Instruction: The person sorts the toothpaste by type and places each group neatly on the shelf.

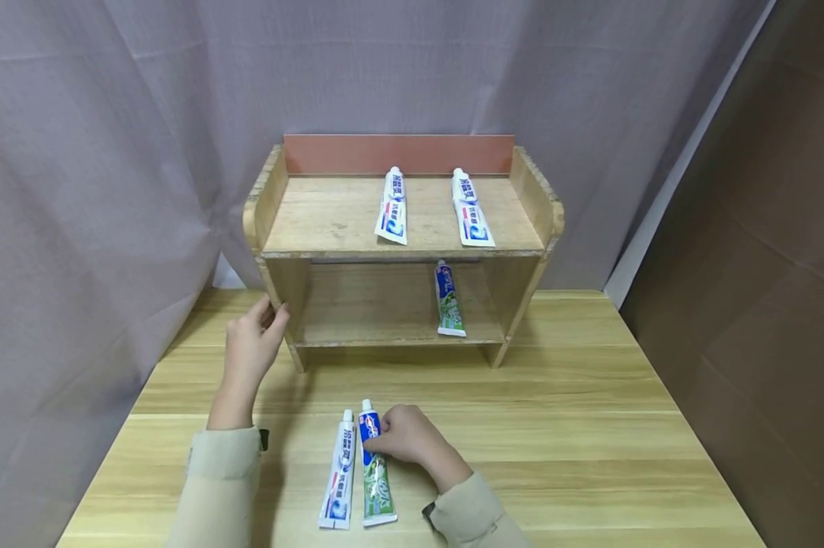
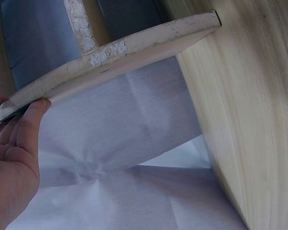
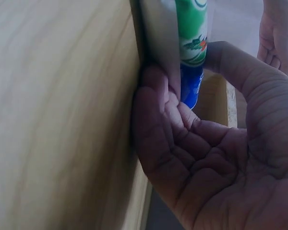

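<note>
My left hand (image 1: 253, 341) pinches the front edge of the left side panel of a small wooden shelf (image 1: 412, 342). In the left wrist view, the thumb and fingers grip that panel (image 2: 129, 55) from both sides. Low in the head view, my right hand (image 1: 412, 435) holds a blue and green toothpaste tube (image 1: 378, 487) by its upper part, thumb across the front. The right wrist view shows the green part of this tube (image 3: 191, 31) between thumb and curled fingers. Just left of it, a white toothpaste tube (image 1: 340, 476) lies on the table, cap pointing toward the shelf.
Two white toothpaste tubes (image 1: 393, 209) (image 1: 473, 211) lie on the upper board, caps toward the reddish back panel (image 1: 398, 154). Another blue and green tube (image 1: 448, 301) lies at the right of the lower board. A grey curtain (image 1: 384, 68) hangs behind; a brown surface (image 1: 761, 266) stands at right.
</note>
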A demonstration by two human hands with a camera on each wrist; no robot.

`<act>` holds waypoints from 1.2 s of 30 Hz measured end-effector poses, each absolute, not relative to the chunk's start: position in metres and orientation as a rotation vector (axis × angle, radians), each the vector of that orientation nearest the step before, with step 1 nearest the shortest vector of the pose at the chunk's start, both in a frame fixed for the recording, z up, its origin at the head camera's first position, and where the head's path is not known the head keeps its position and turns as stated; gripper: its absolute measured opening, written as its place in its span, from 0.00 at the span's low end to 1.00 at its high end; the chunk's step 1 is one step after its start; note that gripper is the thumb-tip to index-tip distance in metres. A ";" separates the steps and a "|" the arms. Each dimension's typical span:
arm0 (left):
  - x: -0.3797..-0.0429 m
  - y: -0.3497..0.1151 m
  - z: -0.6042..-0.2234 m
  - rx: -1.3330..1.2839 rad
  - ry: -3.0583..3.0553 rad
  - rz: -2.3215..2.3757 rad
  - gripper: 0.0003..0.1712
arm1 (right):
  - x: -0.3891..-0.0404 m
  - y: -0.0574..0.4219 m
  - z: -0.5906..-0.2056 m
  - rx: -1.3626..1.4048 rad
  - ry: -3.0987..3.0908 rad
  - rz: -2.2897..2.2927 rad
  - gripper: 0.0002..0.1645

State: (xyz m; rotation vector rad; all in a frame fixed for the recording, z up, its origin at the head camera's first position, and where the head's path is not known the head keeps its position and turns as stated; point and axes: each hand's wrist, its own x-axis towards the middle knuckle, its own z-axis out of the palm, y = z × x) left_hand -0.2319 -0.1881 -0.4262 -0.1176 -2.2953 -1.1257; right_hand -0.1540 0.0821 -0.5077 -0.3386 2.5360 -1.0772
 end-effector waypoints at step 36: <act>-0.233 -0.188 -0.427 -0.130 -2.283 -1.137 0.13 | -0.163 0.100 -0.500 -0.347 2.492 -1.222 0.21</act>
